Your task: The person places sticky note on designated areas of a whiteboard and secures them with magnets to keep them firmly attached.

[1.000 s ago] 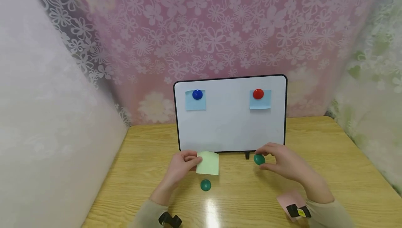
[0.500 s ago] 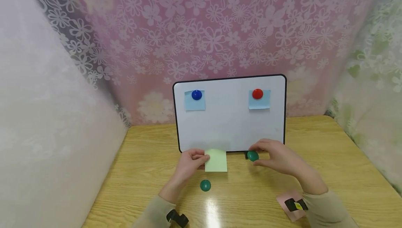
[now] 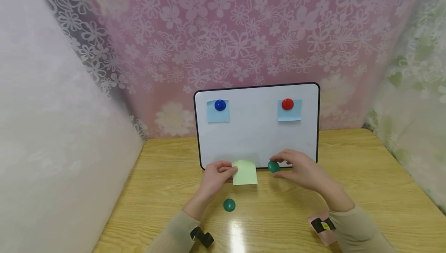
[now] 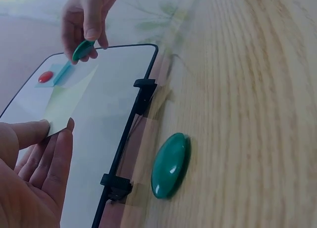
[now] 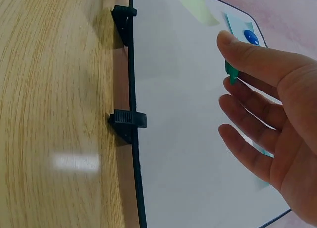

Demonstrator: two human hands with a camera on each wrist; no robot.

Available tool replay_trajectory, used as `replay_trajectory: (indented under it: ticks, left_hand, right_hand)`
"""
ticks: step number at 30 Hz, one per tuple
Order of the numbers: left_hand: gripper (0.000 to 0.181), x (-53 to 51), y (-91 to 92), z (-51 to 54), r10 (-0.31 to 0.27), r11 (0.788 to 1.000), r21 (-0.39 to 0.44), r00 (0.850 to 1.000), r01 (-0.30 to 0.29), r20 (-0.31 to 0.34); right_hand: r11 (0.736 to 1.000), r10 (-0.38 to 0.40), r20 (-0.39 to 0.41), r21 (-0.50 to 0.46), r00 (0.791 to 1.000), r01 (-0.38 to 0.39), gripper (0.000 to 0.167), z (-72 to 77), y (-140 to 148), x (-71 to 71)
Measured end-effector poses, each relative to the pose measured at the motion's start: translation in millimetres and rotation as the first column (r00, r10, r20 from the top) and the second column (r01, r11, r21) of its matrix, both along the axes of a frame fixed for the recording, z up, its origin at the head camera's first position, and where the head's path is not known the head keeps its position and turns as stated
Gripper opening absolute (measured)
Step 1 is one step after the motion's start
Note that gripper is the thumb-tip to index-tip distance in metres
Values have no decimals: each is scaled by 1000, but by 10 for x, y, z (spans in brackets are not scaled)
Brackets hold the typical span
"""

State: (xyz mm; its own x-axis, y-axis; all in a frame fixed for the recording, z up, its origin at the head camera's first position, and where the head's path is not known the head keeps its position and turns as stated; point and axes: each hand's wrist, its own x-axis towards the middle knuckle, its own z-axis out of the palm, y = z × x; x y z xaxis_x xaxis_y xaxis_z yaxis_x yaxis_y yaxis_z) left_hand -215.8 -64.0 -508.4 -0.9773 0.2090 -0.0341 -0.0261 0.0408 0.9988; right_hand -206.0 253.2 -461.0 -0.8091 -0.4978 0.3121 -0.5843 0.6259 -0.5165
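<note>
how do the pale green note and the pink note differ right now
Colour: the green note is pale yellowish green, while the pink note is light pink.
Support: the left hand pinches the green note by an edge; the pink note lies on the table.
Visibility: most of the green note shows, but the right sleeve and a black wrist device partly cover the pink note.
Shared: both look like paper notes.
</note>
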Motion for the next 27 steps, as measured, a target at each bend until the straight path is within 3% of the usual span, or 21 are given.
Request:
replay_trajectory:
  ticks: [8, 19, 27]
  left_hand:
    - [32, -36, 76, 68, 22, 1000, 22, 1000, -21, -8]
    - [25, -96, 189, 17, 34, 998, 54, 999, -34, -5]
    - [24, -178, 332, 52, 48, 998, 45, 999, -48, -12]
  right_hand:
    - [991, 21, 55, -131, 998, -14, 45, 33, -84, -4]
    - [992, -18, 40, -128, 999, 23, 45, 40, -205, -2]
    - [991, -68, -3, -119, 998, 67, 42, 60, -290, -16]
